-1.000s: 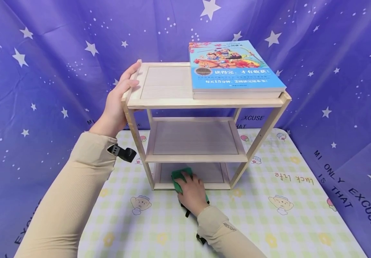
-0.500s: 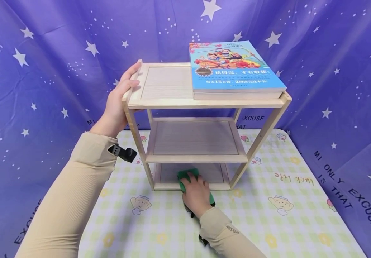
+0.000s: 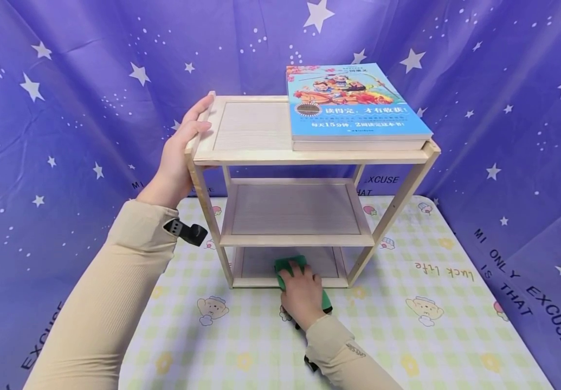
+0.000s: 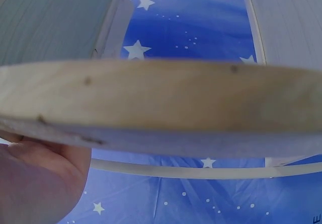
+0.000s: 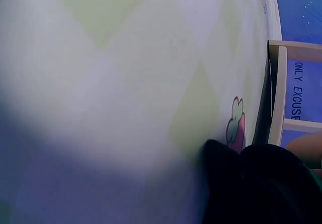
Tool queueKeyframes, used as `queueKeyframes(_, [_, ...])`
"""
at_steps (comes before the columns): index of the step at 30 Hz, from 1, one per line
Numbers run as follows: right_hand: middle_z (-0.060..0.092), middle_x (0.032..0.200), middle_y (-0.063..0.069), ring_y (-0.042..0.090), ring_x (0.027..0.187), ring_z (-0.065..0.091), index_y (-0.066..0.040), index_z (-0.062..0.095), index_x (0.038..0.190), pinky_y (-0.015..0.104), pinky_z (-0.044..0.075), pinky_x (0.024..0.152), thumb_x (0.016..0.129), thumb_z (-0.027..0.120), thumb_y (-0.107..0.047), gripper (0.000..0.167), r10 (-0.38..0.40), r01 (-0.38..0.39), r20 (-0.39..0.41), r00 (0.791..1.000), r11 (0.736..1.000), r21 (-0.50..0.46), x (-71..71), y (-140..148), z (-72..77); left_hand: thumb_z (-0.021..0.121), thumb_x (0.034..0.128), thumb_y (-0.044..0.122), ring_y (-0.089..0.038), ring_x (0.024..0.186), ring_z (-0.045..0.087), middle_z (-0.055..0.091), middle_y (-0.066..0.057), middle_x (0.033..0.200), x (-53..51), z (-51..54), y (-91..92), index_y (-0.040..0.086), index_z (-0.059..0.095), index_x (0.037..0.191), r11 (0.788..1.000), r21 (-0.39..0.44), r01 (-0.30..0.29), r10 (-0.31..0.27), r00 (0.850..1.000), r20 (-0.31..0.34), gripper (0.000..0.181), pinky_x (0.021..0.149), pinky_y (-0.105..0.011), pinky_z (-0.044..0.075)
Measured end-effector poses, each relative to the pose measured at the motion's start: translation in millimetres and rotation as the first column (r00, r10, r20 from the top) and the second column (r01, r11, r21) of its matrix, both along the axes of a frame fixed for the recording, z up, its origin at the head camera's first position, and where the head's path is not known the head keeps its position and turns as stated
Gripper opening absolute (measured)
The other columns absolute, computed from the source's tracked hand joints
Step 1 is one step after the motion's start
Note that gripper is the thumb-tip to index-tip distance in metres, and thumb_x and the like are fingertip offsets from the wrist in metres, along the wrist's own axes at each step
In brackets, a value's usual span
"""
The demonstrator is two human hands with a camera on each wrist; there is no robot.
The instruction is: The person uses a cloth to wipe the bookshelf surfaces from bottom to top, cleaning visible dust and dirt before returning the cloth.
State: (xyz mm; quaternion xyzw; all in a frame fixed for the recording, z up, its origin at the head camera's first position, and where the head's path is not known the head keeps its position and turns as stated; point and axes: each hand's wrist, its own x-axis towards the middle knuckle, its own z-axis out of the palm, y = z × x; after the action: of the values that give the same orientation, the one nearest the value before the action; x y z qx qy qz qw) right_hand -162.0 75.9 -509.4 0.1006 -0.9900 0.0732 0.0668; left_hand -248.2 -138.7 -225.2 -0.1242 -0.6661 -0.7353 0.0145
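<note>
A three-tier wooden shelf (image 3: 253, 127) stands upright on the table. My left hand (image 3: 174, 154) grips the left end of its top tier, fingers over the side rail. In the left wrist view part of that hand (image 4: 43, 183) shows below a blurred wooden post (image 4: 166, 95). Low down, my right hand (image 3: 304, 295) holds a green cloth (image 3: 289, 264) against the front of the bottom tier (image 3: 256, 262). Part of the cloth sticks out beside the palm. The right wrist view shows mostly tablecloth, with a dark blurred shape in the lower right and a bit of finger.
Two stacked books, the upper one with a blue cover (image 3: 353, 108), lie on the right half of the top tier. A green-checked tablecloth (image 3: 397, 341) covers the table. Purple curtains (image 3: 114, 70) with stars hang at the back and sides.
My right hand has slid rightward along the bottom tier's front with the green cloth. The left hand, shelf and books stay in place.
</note>
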Motion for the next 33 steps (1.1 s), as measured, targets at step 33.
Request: queueKeyframes(33, [0.06, 0.135, 0.008, 0.038, 0.116, 0.055, -0.025, 0.068, 0.119, 0.052, 0.044, 0.082, 0.078, 0.072, -0.019, 0.042, -0.045, 0.043, -0.054, 0.998, 0.998, -0.037, -0.8, 25, -5.0, 0.04, 0.0929, 0.024, -0.026, 0.14, 0.029, 0.022, 0.006, 0.162, -0.8, -0.4, -0.2, 0.04, 0.036, 0.151, 1.0, 0.002, -0.004, 0.004, 1.0, 0.007, 0.061, 0.101, -0.042, 0.031])
